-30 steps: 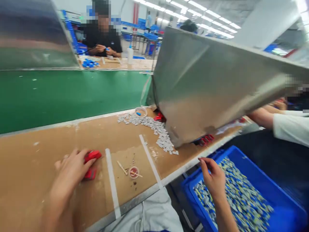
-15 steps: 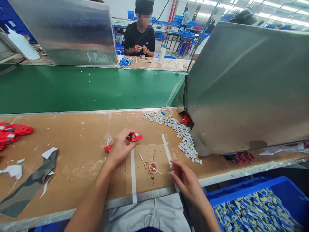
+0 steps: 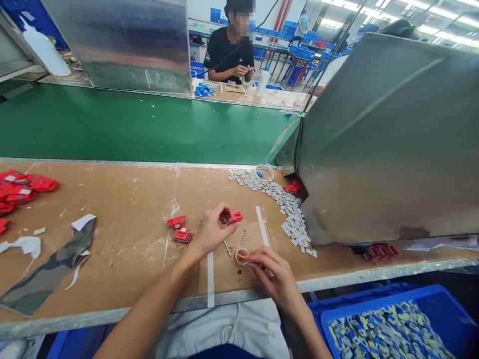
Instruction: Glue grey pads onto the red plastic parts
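Observation:
My left hand [image 3: 212,233] pinches a small red plastic toy-car part [image 3: 235,216] with a grey patch, held above the table. My right hand [image 3: 276,275] has its thumb and fingers closed on a thin stick [image 3: 242,257], whose tip reaches into a small round cup [image 3: 237,260] of reddish liquid. Beside the cup lie other thin sticks [image 3: 227,248]. Two more red toy-car parts [image 3: 176,222] rest left of my left hand.
Many grey flat pieces [image 3: 294,219] spread before a metal panel [image 3: 381,149]. Red parts pile up [image 3: 22,189] at far left, near camouflage scrap [image 3: 63,264]. A blue bin [image 3: 441,304] of small parts stands lower right. A co-worker [image 3: 230,55] sits across the green belt [image 3: 149,129].
My right hand has moved left to the cup and taken hold of a stick there. The red part in my left hand is now nearer the cup. My view has shifted slightly.

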`<state>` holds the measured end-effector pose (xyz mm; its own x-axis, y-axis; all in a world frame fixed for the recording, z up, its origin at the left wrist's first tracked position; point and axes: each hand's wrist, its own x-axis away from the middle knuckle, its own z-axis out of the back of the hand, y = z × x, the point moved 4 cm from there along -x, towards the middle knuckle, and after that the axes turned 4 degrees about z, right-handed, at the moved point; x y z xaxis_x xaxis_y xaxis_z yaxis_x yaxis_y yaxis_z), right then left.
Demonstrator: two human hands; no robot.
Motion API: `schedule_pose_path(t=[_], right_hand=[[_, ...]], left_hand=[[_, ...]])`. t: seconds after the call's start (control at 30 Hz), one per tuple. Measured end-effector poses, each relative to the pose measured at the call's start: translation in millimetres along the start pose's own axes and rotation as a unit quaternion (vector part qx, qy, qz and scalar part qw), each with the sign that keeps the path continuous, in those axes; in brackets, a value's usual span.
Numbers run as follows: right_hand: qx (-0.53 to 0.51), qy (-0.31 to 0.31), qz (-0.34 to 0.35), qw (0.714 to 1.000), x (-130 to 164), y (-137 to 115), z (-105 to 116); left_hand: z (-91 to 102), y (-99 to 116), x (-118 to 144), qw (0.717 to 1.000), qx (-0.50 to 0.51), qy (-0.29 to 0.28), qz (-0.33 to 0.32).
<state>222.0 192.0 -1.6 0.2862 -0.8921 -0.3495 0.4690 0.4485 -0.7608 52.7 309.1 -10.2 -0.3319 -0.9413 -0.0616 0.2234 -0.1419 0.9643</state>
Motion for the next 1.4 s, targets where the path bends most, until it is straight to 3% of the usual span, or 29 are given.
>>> schedule_pose_path(t=[0.17,0.27,0.5,0.7,0.9,1.03,1.17,1.27,1.4], right_hand=[[-0.01,0.0,-0.003,1.0,-2,5,-5],[-0.016,0.033,0.004,0.999,-3,9,-5],[-0.054,0.157,-0.012,0.986,-2,23,-4],[-0.128,0.197,-0.087,0.968,6,35,-5],[-0.196,0.235,-0.167,0.937,13,45,-4],[-0.201,0.245,-0.151,0.937,-12,39,15],[-0.158,0.248,-0.103,0.95,-62,35,35],[-0.108,0.217,-0.074,0.967,-93,40,34],[-0.04,0.185,-0.066,0.98,-104,53,19]], left_hand=[[-4.3,-2,0,0.992,-0.111,0.02,-0.055],[-5.0,-5,-1,0.99,-0.128,0.016,-0.066],[-9.1,-16,-3,1.0,0.005,-0.014,0.0],[-13.3,-22,-5,0.996,0.071,-0.02,0.048],[-14.1,-26,-7,0.996,0.078,-0.03,0.043],[-13.2,-31,-9,0.998,0.051,-0.019,0.026],[-9.1,-31,-9,1.0,-0.009,0.014,0.009],[-7.4,-30,-9,1.0,-0.013,0.021,0.011],[-7.3,-31,-9,0.999,-0.031,0.028,0.025]])
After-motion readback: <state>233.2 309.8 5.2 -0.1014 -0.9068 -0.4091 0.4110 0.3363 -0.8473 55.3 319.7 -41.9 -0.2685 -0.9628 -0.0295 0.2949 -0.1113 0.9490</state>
